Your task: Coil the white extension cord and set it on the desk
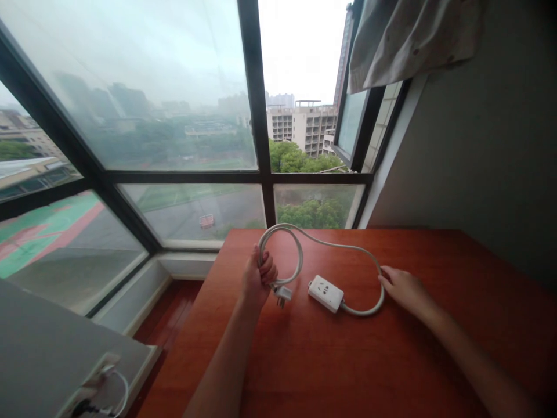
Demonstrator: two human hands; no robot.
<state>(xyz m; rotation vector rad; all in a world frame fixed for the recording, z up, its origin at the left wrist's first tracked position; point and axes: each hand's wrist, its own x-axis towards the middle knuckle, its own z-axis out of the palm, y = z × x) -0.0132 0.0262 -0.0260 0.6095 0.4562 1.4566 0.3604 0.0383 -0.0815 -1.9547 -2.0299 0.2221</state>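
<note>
My left hand (260, 275) is closed round a looped part of a white power cord (301, 255), held up over the table. The cord's plug (282, 295) hangs just below that fist, its prongs pointing down. From the loop the cord arcs to the right, where my right hand (402, 288) pinches it between thumb and fingers. It then curves back to a white power strip (326, 293), which lies on the table between my hands with its socket holes facing up.
The reddish-brown wooden table (304, 366) reaches to the window (187, 215). One window pane (352, 122) at the right stands open under a curtain (413, 40). At lower left, a wall outlet (102, 371) has plugs and a white cable in it.
</note>
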